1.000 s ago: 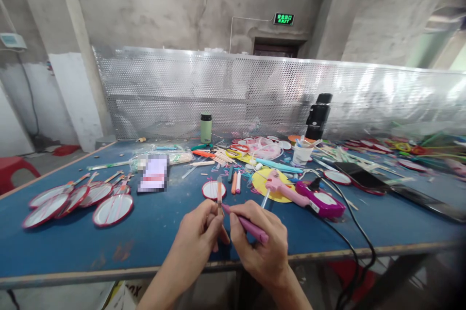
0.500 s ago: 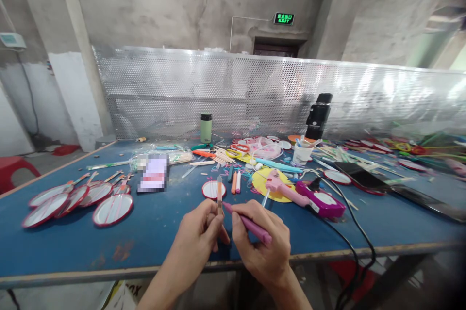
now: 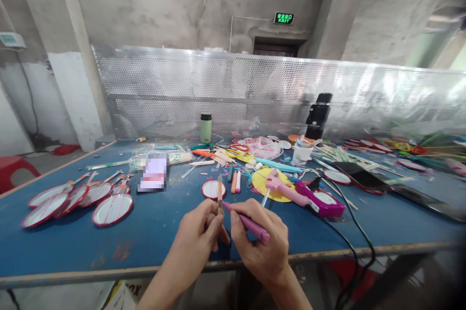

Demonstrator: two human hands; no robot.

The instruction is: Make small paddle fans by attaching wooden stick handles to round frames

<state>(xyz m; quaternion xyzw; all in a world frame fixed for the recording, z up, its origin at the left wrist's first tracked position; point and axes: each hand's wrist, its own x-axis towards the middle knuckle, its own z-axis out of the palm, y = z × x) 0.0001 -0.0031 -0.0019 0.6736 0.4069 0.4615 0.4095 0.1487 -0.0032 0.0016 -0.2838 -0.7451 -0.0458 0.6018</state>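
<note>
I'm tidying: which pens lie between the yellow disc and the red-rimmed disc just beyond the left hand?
Head view: an orange pen, a pink pen and a dark pen.

L hand (image 3: pixel 196 230) and R hand (image 3: pixel 262 242) both in view, low ctr, nr each other w/ a small gap btwn. L forearm (image 3: pixel 165 281) comes in from the bottom edge, slanting up to the R; R forearm (image 3: pixel 291 290) mirrors it, slanting up to the L. Both bare. L wrist (image 3: pixel 180 259) approx straight, back of hand facing up/L, fingers (image 3: pixel 207 207) bent & closed in a pinch, thumb (image 3: pixel 214 227) pressed in on the inner side. R hand in a writing-type grip: index bent fwd, thumb opp., other fingers curled under, partly hidden. R fingertips aim L, twd the L hand.
</note>
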